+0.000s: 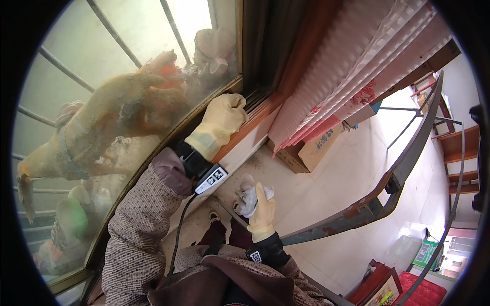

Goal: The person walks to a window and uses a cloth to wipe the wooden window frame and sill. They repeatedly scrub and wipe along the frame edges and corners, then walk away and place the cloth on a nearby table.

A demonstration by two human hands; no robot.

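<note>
My left hand (224, 118), in a pale yellow rubber glove, rests with curled fingers at the brown-red windowsill (254, 116), beside the dark sliding-window track (257, 98). Whether its fingers enclose anything is hidden. A dusty glass pane (126, 111) in a brass-coloured frame (153, 149) stands just left of it. Lower down, my right hand (263, 214), gloved alike, grips a crumpled grey-white cloth (249, 199) above the tiled floor. The thumb lies along the cloth, and part of it hangs loose.
Behind the glass are metal bars (115, 34) and hanging meat-like pieces (118, 103). A pink curtain (329, 88) hangs right of the sill, over a cardboard box (306, 153). A rusty curved metal frame (344, 218) spans the right. Dirt (255, 164) lies on the floor below the sill.
</note>
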